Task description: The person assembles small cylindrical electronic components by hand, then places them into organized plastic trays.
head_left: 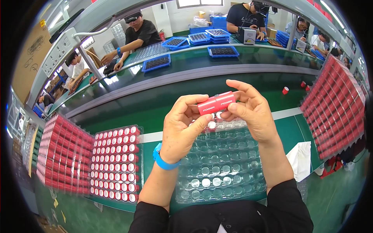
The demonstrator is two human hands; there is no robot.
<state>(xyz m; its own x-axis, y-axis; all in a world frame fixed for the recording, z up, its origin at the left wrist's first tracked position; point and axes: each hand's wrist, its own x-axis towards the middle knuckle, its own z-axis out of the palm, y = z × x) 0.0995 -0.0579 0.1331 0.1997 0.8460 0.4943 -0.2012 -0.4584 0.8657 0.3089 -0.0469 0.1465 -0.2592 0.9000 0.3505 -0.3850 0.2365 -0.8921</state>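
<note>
Spreading under the work: green-topped counter (287,134) with a pale strip (151,137) across it.
Stacks: tall left stack of clear, red-filled plastic trays (64,155); tall right stack of clear, red-filled plastic trays (334,108), leaning.
Pocketed tray: transparent plastic tray with round pockets (221,159), below the forearms.
Filled tray: clear plastic tray (140,149) beside the left stack, holding rows of red cylinders with white ends (124,167) facing up.
Hands: bare left hand (180,124) with bright blue wristband (165,161); bare right hand (254,116).
Grip: left thumb and fingers clamped on one cylinder, right thumb and fingers on the other; right index finger raised.
Cylinders: glossy red left cylinder (208,105) and glossy red right cylinder (226,99), held sideways, end to end, above the pocketed tray's far edge.
Handling: light, even pressure and level alignment should suit these smooth sides; tilting risks slipping.
Seam (216,102): looks closed; whether joined, cannot tell. Best kept clear of fingertips.
</note>
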